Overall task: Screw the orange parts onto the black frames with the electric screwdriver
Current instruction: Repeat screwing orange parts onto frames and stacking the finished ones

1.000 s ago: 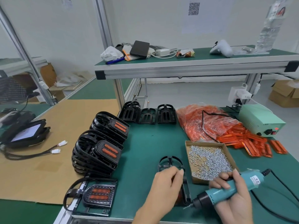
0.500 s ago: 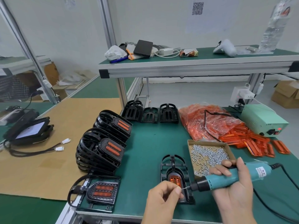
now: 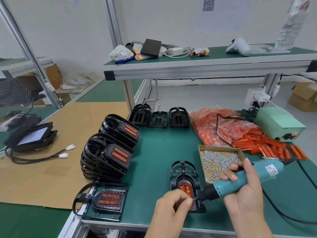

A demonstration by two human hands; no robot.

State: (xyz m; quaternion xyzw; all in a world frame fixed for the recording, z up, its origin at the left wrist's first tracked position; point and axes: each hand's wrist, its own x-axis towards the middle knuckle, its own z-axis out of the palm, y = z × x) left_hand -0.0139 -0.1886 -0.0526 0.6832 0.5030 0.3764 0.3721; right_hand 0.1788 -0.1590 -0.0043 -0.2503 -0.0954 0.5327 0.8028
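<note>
The green worktop [image 3: 154,152] carries stacks of finished black frames [image 3: 109,152] at left and a bag of orange parts [image 3: 221,127] at right. Near the front edge lies one black frame [image 3: 185,179] with an orange part [image 3: 185,188] seated in it. The right hand [image 3: 243,191] grips the electric screwdriver [image 3: 240,181], its tip at the frame. The left hand [image 3: 171,206] pinches a small screw [image 3: 193,199] at the bit.

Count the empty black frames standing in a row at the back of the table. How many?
3, side by side under the shelf: left, middle, right. The left one may hide another behind it.
</note>
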